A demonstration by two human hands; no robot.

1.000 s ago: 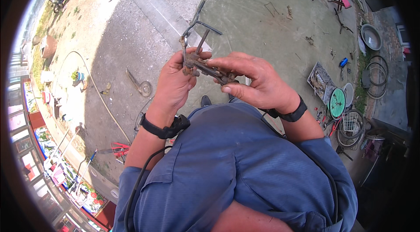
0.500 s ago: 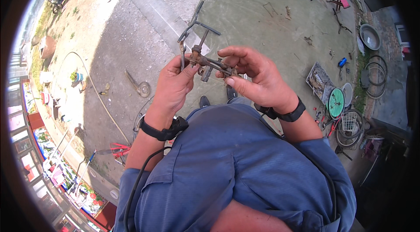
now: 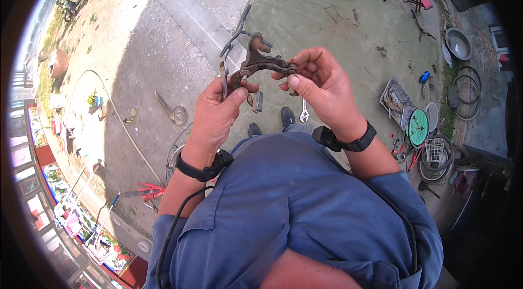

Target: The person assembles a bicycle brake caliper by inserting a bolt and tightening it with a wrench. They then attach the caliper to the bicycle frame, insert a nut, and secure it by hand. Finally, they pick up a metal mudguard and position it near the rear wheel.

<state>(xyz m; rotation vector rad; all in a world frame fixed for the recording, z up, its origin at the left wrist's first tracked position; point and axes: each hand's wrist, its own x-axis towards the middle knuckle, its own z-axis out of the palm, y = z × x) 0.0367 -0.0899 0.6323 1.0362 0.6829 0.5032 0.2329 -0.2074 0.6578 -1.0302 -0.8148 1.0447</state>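
In the head view, a green ground sheet (image 3: 321, 22) spreads beyond the fingers of both hands and off to their right. Bicycle tyres (image 3: 469, 93) lie well to the right of the right fingers, and a metal basin (image 3: 458, 44) lies past them, farther from the person. Nearer the right fingers, though well apart from them, is a tray (image 3: 393, 88) of clutter with a green disc (image 3: 418, 126) beside it. A dark bent bar (image 3: 239, 28) shows just beyond the left fingers. The left hand (image 3: 213, 109) has its fingers clamped on one end of a rusty metal bracket (image 3: 264, 64); the right hand (image 3: 326, 86) pinches the other end, so the bracket spans the gap between them. A wrench (image 3: 224, 81) stands upright at the left fingers. Below the right fingers, an adjustable wrench (image 3: 304, 113) shows. A small block (image 3: 257, 102) hangs just right of the left fingers.
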